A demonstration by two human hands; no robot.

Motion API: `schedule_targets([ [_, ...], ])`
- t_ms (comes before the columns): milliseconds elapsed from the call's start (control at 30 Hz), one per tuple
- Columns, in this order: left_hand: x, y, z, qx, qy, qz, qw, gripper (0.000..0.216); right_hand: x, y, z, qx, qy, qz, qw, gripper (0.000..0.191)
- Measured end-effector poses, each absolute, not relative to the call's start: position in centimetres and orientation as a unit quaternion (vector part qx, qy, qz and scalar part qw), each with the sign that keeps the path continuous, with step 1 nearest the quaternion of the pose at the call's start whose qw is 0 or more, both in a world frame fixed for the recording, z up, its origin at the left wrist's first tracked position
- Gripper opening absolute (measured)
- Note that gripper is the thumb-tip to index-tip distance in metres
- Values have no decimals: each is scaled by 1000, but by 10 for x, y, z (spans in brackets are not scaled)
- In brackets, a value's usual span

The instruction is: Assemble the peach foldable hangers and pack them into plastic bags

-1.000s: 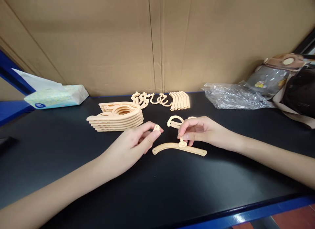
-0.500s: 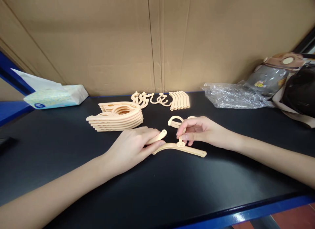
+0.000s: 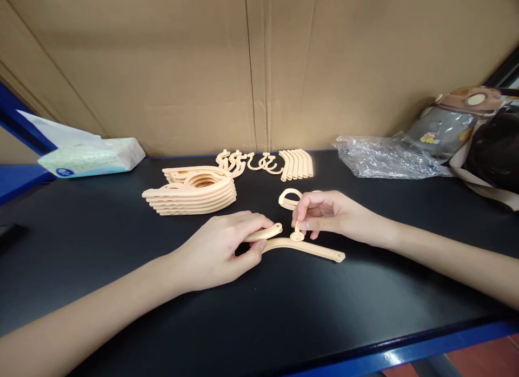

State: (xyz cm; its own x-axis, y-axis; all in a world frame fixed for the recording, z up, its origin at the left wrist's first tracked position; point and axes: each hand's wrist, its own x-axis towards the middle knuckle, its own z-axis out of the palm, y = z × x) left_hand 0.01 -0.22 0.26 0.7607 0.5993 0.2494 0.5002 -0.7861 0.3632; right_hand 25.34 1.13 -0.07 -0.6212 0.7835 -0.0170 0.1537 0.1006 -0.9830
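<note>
Both hands worked close together at the middle of the black worktop [image 3: 121,258]. Left hand [image 3: 225,247] was closed, thumb below and fingers above, around a short peach plastic arm piece [image 3: 267,233], whose free round end pointed right, near the right hand's fingertips. Right hand [image 3: 328,215] was curled, thumb and forefinger pinched on a small peach plastic peg [image 3: 297,235] that stood at the crown of a long curved peach plastic hanger bar [image 3: 316,251]. That bar lay flat on the worktop just before both hands, its left end under the left thumb. Whether the short piece touched the bar could not be told.

Behind the right hand lay a loose peach plastic hook [image 3: 288,196]. Farther back sat a stack of peach plastic hangers [image 3: 190,193], a row of small peach hook parts [image 3: 247,161] and a row of curved peach arm parts [image 3: 298,164]. A soft tissue pack [image 3: 89,155] lay far left, a crumpled clear plastic bag [image 3: 385,158] far right, against the brown cardboard wall [image 3: 259,68].
</note>
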Motion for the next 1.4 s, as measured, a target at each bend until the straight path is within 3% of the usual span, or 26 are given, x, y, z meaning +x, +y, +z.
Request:
schedule_targets([
  [667,-1,3,-4,927,295,187,138,27,254,13,-4,-343,-634,594,358,20],
  [1067,0,2,-5,936,268,191,122,28,250,12,-2,-346,-653,581,342,10],
  [1400,2,0,-6,948,221,226,-37,32,251,10,-1,-373,-644,575,340,14],
])
